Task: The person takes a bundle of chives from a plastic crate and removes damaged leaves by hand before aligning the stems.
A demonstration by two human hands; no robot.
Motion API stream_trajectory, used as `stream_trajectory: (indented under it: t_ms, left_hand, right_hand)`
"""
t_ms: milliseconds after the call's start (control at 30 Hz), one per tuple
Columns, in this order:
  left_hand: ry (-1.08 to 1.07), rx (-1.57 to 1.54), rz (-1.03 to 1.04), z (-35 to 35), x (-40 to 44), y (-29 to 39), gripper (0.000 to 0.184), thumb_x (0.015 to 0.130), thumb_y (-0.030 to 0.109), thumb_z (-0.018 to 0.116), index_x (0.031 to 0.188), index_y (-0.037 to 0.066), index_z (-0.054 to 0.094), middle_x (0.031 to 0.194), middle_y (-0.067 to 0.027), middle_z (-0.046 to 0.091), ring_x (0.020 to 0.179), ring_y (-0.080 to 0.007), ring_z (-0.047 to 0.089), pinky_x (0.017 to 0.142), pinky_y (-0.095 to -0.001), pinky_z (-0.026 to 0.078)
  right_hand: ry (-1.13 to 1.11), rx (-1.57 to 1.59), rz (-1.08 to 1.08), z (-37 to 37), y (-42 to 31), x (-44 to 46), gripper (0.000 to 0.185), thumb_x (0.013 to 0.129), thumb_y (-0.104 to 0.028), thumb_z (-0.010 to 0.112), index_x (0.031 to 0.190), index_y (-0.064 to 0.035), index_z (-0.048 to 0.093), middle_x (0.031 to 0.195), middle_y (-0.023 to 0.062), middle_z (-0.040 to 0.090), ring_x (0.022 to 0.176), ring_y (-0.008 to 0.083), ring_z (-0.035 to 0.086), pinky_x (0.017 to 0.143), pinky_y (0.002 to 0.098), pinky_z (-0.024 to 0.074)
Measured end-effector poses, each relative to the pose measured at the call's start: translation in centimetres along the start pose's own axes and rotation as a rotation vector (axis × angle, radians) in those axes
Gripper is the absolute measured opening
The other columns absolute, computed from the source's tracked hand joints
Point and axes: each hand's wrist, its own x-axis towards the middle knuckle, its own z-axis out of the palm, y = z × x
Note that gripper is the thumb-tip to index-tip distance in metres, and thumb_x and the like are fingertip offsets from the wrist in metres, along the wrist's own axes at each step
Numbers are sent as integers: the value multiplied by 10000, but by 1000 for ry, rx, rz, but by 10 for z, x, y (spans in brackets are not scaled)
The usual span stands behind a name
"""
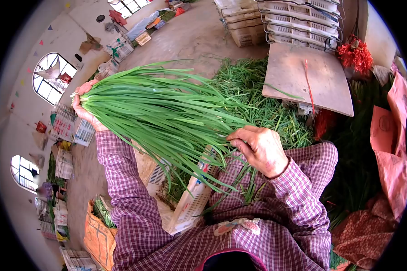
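Note:
A big bunch of garlic chives [158, 106] stretches across the middle of the view, pale stem ends at the left and long green leaves fanning to the right. My left hand [87, 105] is closed around the stem ends and holds the bunch up. At the leaf tips, my right hand [260, 148] is closed, thumb against forefinger, in a pinch on some chive leaves. Exactly how many leaves it grips is hidden. Loose leaf bits [251, 192] lie on my checked lap, below the right hand.
A white plastic crate [192, 205] stands against my legs, under the bunch. Loose green leaves [276, 122] are heaped on the floor ahead. A board [307, 79] with a red tie [309, 86] on it stands before stacked crates [300, 22]. An orange sack [99, 239] is at left.

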Motion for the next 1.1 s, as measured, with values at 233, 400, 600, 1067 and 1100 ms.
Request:
stream_trajectory:
  t_ms: [233,400,600,1067,1100]
  left_hand:
    - [-9,69,2,6,-7,-1,123,823,265,555,817,157,497,817,46,503,840,-97,494,825,-282,428]
    - [-61,182,85,0,-8,-4,119,815,248,565,817,150,497,819,41,506,839,-101,504,835,-289,433]
    - [-197,-429,-128,-19,-3,8,126,767,140,609,800,146,488,803,30,501,814,-122,525,863,-295,434]
    - [-226,-405,-9,-18,-6,4,127,770,121,580,747,116,455,707,15,483,708,-129,481,818,-301,442]
    - [-224,-486,-67,-16,-8,4,132,761,107,586,746,118,455,707,19,474,709,-129,481,812,-300,441]
  right_hand:
    - [-45,164,26,23,-12,9,236,839,-286,657,969,-91,679,832,116,673,744,329,651,668,403,528]
    - [78,290,0,50,-16,20,159,851,-209,665,885,-54,669,755,112,665,644,280,639,596,363,502]
    - [402,813,124,37,-7,-9,84,862,-36,609,917,-1,661,756,49,658,677,109,611,623,251,490]
    - [705,1133,-413,-53,-20,-8,190,960,-186,544,948,3,556,743,76,567,552,103,517,497,225,414]
    - [703,1137,-412,-60,-29,-7,190,960,-186,544,948,3,556,743,76,567,552,103,517,497,225,414]
